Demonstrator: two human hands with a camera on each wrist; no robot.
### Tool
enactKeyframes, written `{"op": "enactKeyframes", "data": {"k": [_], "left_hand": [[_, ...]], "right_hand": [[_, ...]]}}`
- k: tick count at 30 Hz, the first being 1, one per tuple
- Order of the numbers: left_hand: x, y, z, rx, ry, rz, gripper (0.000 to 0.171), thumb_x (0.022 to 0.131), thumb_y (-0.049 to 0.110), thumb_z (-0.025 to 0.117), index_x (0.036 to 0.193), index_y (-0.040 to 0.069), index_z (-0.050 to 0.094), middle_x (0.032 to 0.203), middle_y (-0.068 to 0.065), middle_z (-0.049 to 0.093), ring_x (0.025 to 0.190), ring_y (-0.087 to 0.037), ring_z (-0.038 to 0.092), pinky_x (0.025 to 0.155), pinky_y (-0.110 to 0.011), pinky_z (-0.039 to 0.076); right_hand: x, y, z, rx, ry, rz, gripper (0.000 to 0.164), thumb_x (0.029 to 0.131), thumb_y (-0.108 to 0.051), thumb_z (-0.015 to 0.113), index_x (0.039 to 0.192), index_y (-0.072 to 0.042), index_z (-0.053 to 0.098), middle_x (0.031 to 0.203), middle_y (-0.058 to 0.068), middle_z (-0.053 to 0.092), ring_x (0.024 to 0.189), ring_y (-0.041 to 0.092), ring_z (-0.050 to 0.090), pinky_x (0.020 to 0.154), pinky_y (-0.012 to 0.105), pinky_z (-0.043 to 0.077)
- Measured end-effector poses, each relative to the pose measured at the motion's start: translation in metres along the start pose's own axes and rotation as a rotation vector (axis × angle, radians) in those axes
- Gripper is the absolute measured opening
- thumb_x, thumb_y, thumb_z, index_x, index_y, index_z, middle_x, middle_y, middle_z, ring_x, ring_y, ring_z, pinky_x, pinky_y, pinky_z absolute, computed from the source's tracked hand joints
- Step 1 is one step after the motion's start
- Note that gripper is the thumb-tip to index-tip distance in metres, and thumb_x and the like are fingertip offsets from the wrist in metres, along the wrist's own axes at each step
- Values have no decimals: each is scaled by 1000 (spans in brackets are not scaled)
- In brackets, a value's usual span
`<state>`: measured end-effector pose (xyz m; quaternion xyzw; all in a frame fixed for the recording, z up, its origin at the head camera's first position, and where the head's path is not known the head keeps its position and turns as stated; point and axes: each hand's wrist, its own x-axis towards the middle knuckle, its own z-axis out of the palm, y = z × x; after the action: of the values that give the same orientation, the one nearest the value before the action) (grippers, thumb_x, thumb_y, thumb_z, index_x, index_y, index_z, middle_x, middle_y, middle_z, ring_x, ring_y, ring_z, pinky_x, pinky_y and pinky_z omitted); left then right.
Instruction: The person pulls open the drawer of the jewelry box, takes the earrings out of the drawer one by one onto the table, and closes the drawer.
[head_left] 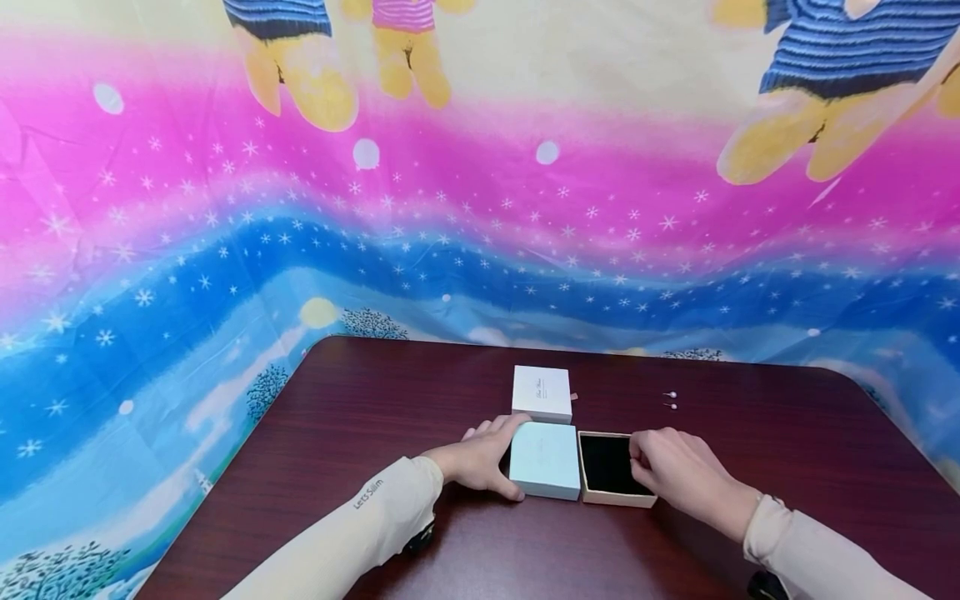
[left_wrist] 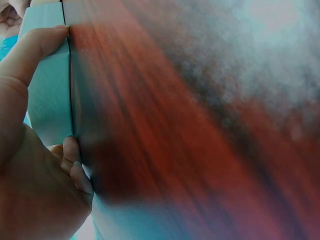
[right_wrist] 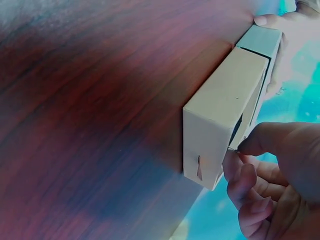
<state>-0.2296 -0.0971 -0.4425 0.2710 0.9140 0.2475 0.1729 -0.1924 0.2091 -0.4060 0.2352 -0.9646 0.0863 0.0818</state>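
My left hand (head_left: 480, 457) spans the left side of a pale mint box cover (head_left: 545, 460), thumb at the near edge and fingers at the far side. In the left wrist view, the thumb and fingertips press the cover's edges near the tabletop. Right beside it lies an open cream box tray (right_wrist: 225, 85) with a black lining (head_left: 604, 464). My right hand (head_left: 686, 467) is over the tray's right side, thumb and index finger pinching a tiny thin wire-like piece (right_wrist: 231, 148) at the rim. Most of this piece is hidden by the fingertips.
A white box (head_left: 542, 390) with printed lettering and a small ribbon tab stands just behind the mint cover. Two small pearl earrings (head_left: 672, 395) lie behind the right hand. The dark wooden table (head_left: 405, 383) meets a patterned cloth (head_left: 450, 225) at its far edge.
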Motion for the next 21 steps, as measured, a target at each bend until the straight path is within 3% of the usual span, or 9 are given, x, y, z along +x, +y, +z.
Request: {"op": "enactKeyframes", "data": {"k": [7,14,21], "left_hand": [[1,-1,0,4,4,2,107,74,40,88,157,28,20,156,0,36,133,-20,39,108,-42,29],[1,-1,0,11,5,5,108,74,40,88,157,28,20,155,1,37,129,-18,39,104,-38,30],[0,-2,1,7,3,3,108,74,41,87,157,28,19,156,1,37,130,-18,39,106,-39,30]], "right_hand": [[2,0,-3,91,-45,63,21,81,-7,68,69,-22,58,54,-14,43,50,2,35,48,23,30],[4,3,-8,181,-95,121,20,82,-8,69,70,-22,61,59,-14,51,52,3,39,49,24,33],[4,4,-13,206,-80,131,18,83,-9,69,73,-22,63,64,-13,56,53,3,41,50,24,34]]}}
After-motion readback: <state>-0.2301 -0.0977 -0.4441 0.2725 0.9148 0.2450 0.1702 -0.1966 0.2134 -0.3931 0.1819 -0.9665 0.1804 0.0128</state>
